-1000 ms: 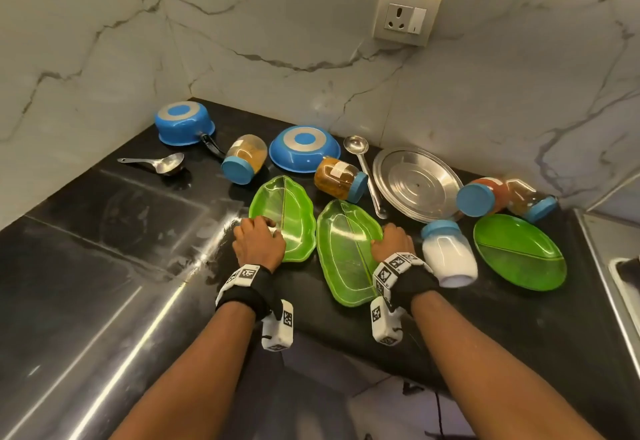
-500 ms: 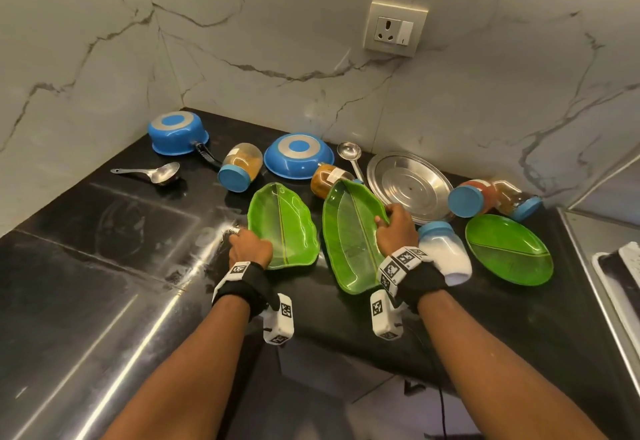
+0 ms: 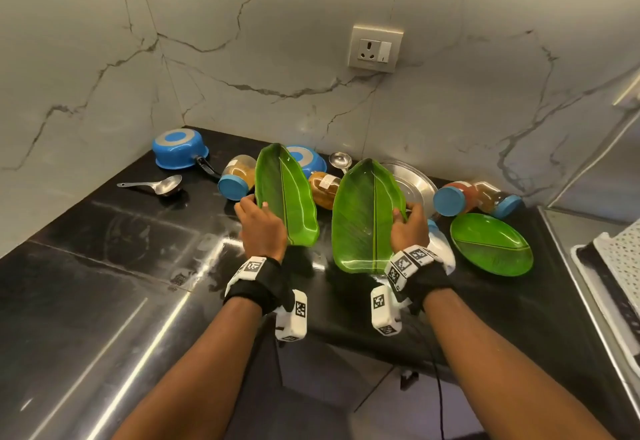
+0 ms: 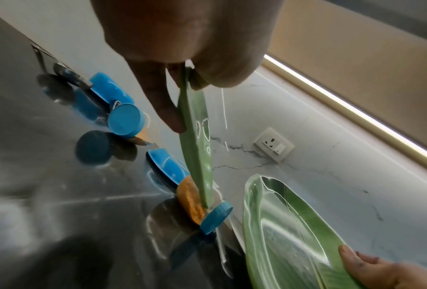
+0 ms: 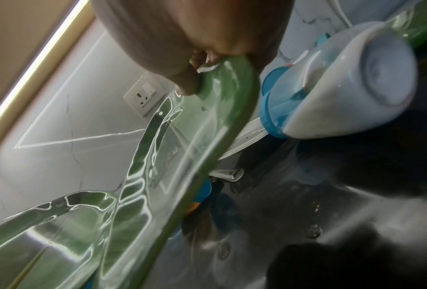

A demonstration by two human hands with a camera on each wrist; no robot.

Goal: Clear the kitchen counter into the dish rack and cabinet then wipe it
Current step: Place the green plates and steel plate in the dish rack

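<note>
Two green leaf-shaped plates are lifted off the black counter (image 3: 104, 252) and tilted up on edge. My left hand (image 3: 261, 221) grips the left leaf plate (image 3: 287, 197) by its left rim; the left wrist view shows that plate (image 4: 195, 140) edge-on, pinched between thumb and fingers. My right hand (image 3: 408, 228) grips the right leaf plate (image 3: 363, 218) by its right rim, seen close in the right wrist view (image 5: 173, 148). The two plates stand side by side, apart.
On the counter lie a third green plate (image 3: 491, 249), a steel plate (image 3: 412, 183), a blue pot (image 3: 180, 148), a blue bowl (image 3: 308, 159), two spoons, several blue-lidded jars and a white jar (image 5: 343, 84). A white dish rack (image 3: 620, 259) sits at far right.
Both leaf plates went from lying flat on the counter to being gripped by their outer rims, lifted and tilted up. The view has tipped upward.
</note>
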